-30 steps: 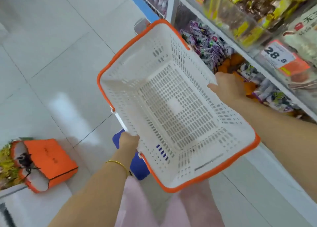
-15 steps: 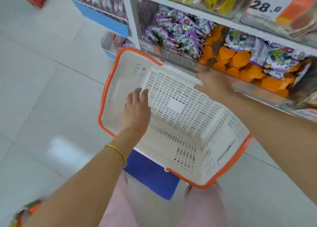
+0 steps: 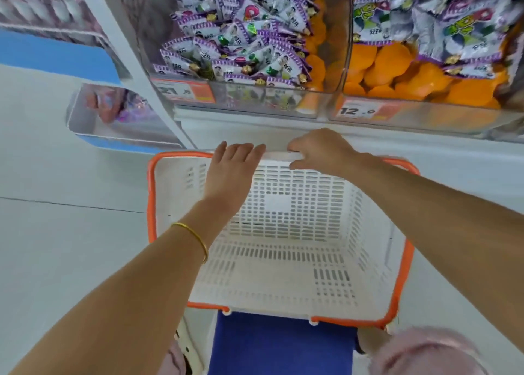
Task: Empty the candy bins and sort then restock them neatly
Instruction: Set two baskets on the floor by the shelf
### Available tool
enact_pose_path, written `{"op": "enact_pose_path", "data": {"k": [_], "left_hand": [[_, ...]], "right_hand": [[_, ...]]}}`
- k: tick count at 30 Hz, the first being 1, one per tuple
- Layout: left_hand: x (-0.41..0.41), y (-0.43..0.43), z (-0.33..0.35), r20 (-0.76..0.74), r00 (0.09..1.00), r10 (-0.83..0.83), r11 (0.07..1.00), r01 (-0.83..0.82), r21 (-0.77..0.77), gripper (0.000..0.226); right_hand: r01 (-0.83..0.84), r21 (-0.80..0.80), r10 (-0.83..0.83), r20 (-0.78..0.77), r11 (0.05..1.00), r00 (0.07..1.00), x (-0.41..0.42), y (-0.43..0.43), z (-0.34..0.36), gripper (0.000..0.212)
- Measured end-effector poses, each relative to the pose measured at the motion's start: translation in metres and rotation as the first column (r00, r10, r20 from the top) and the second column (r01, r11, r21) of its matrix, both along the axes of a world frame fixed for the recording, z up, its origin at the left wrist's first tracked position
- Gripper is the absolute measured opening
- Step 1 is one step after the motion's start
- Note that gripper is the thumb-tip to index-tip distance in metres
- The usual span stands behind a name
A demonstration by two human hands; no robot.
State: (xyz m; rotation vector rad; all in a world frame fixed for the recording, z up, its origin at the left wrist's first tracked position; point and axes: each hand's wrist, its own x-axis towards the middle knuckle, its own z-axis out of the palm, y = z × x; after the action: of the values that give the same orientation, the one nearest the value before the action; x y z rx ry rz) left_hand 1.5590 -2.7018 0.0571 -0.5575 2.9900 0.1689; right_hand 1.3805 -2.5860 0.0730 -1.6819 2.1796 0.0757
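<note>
The shelf (image 3: 255, 130) runs right across, just beyond the basket (image 3: 283, 261). The basket is white with an orange rim, it sits below the shelf edge with its far wall close against it, and there is nothing in it. It seems to rest on something blue (image 3: 278, 343) that shows under its near side.

Above and beyond the basket stand two clear candy bins. The left bin (image 3: 255, 96) is heaped with purple packets (image 3: 235, 48), with a few orange sweets (image 3: 397, 71) along its right side. The right bin (image 3: 425, 113) holds mostly orange sweets with larger purple bags lying on top.

The person's right grip (image 3: 320, 153), a bare hand, is curled over the basket's far rim and holds it. The left grip (image 3: 229, 173) lies flat with straight fingers on that same far wall, holding nothing.

A price tag (image 3: 181, 91) is stuck on each bin front, above the basket. A thin gold bracelet (image 3: 192, 238) circles the left wrist over the basket's near left corner.

By my reckoning the job has barely begun. The basket is in place to catch stock, but both bins are full and mixed, so emptying, sorting and restocking all remain.
</note>
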Motion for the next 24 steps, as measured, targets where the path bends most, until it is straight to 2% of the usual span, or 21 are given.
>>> {"op": "enact_pose_path", "data": {"k": [7,9,14,18,21,24], "left_hand": [[-0.021,-0.015,-0.089,0.027,1.000,0.014,0.997,-0.012,-0.081,0.059],[-0.022,-0.014,-0.113,0.040,0.999,0.022,0.993,-0.017,-0.120,0.059],[-0.028,-0.023,-0.143,0.088,0.994,0.066,0.973,-0.045,-0.224,0.059],[-0.025,-0.026,-0.148,0.224,0.972,0.076,0.972,-0.021,-0.235,0.062],[-0.019,-0.017,-0.151,0.336,0.940,0.057,0.973,0.023,-0.228,0.064],[-0.009,-0.002,-0.170,0.332,0.942,0.054,0.990,-0.006,-0.143,0.062]], "right_hand": [[0.097,-0.018,-0.096,0.076,0.995,0.993,-0.011,-0.013,-0.096,0.042],[0.119,-0.013,-0.118,0.075,0.993,0.990,-0.012,-0.016,-0.118,0.038],[0.078,-0.067,-0.086,-0.123,0.995,0.989,-0.009,-0.032,-0.145,0.038],[0.107,-0.178,-0.141,-0.192,0.978,0.971,0.014,-0.023,-0.157,0.039],[0.055,-0.254,-0.112,-0.214,0.966,0.970,0.032,0.007,-0.168,0.053],[0.038,-0.411,-0.141,-0.223,0.911,0.965,0.043,0.040,-0.183,0.058]]}}
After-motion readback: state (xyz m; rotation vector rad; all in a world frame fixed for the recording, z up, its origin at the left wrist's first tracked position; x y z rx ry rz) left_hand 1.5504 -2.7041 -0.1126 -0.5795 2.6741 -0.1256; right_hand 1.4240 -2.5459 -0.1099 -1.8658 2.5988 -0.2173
